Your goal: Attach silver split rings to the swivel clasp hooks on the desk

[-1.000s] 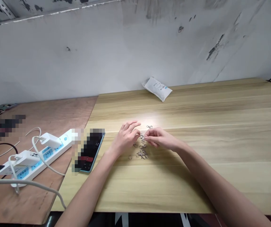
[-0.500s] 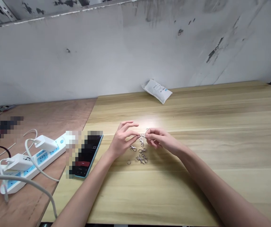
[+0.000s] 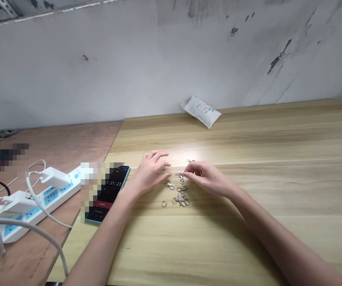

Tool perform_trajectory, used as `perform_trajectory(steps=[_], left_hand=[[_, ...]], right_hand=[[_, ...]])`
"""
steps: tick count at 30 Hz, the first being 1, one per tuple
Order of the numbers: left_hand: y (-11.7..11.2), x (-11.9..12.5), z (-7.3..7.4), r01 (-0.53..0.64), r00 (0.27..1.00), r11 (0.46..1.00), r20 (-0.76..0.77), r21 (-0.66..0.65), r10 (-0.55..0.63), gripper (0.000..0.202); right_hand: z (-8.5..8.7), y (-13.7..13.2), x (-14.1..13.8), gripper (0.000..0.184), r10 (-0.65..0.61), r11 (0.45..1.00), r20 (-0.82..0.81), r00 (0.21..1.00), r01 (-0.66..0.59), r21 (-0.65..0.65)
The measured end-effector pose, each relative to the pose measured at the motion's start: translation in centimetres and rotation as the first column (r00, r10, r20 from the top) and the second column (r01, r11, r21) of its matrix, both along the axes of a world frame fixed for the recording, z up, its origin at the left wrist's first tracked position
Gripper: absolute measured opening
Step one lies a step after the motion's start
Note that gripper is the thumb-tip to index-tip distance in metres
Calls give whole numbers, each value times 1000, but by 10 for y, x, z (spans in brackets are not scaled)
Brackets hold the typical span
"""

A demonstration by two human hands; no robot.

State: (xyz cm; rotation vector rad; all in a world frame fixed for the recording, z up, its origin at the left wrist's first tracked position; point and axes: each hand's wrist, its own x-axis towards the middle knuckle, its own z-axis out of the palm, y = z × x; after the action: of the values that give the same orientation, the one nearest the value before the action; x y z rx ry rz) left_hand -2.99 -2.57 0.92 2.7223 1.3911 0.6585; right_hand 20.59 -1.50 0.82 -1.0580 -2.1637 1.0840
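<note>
Several small silver clasps and split rings (image 3: 180,196) lie in a loose heap on the light wooden table (image 3: 248,190). My left hand (image 3: 150,172) lies low over the table left of the heap, fingers spread, fingertips near a small ring (image 3: 163,168). My right hand (image 3: 206,178) is to the right, its thumb and forefinger pinched on a clasp (image 3: 180,175) at the top of the heap. One ring (image 3: 164,203) lies apart at the front left, and another clasp (image 3: 169,185) sits just below my left fingers.
A phone (image 3: 107,192) showing a timer lies left of my hands. Further left, a white power strip (image 3: 36,202) with chargers and cables rests on a reddish board. A white packet (image 3: 201,111) lies by the wall at the back.
My left hand has let go of the clasp, moved left and lowered onto the table with fingers spread. My right hand has lowered the clasp to the heap.
</note>
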Motion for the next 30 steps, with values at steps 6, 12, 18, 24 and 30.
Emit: perform_trajectory(steps=[6, 12, 18, 24, 30], left_hand=[[6, -29, -3, -106, 992, 989, -76, -99, 99, 22], [12, -21, -16, -41, 994, 999, -101, -24, 38, 16], [12, -16, -15, -2, 994, 1000, -109, -4, 2, 23], [11, -8, -15, -41, 999, 997, -13, -70, 40, 14], [9, -3, -14, -49, 991, 990, 115, -133, 64, 9]], right_hand=[[-5, 10, 10, 22, 24, 978, 171, 985, -58, 201], [-23, 27, 19, 22, -326, 878, 264, 908, 188, 440], [-29, 28, 14, 27, -357, 842, 400, 844, 105, 529], [-21, 24, 5, 32, -386, 839, 480, 788, 84, 537], [-18, 22, -1, 31, -406, 827, 492, 771, 80, 556]])
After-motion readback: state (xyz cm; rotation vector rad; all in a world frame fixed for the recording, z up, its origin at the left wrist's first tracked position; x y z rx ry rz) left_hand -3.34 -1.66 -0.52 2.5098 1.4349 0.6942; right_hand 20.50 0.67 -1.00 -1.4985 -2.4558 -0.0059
